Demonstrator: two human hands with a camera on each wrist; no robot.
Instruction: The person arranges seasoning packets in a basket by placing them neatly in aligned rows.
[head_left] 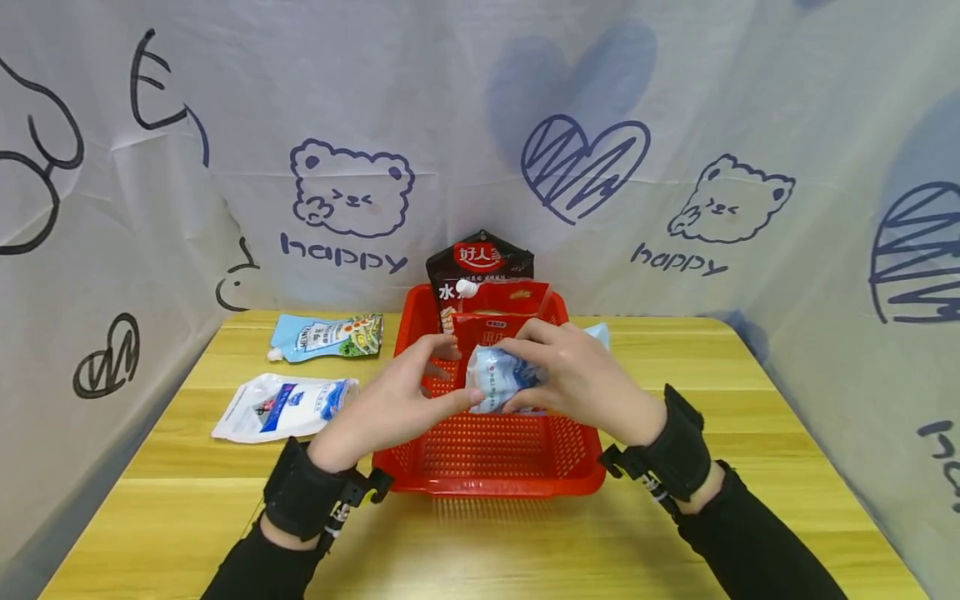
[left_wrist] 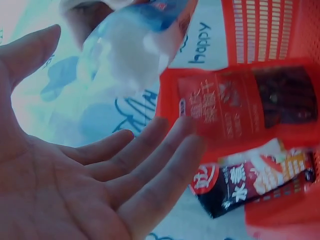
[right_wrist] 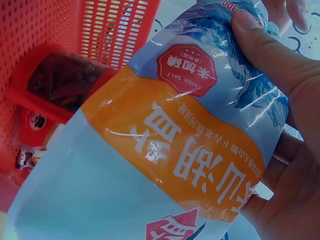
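Note:
My right hand point(head_left: 581, 375) grips a bag of salt point(right_wrist: 170, 135) by one end, thumb on one face and fingers behind it. The bag is pale blue with an orange band and a red badge, held above the red plastic basket point(head_left: 487, 486). Left of the bag, my left hand point(head_left: 401, 404) has its fingers spread. In the left wrist view its palm and loosely bent fingers hold nothing. Inside the basket, a red packet with a dark window point(left_wrist: 235, 107) and a black seasoning packet point(left_wrist: 240, 185) stand upright at the back.
A light-blue Heinz spout pouch point(head_left: 326, 336) and a white-and-blue bag point(head_left: 285, 407) lie on the wooden table point(head_left: 750, 450), left of the basket. A white cap point(head_left: 467, 288) shows among the packets. A cloth with drawings point(head_left: 465, 108) hangs behind the table.

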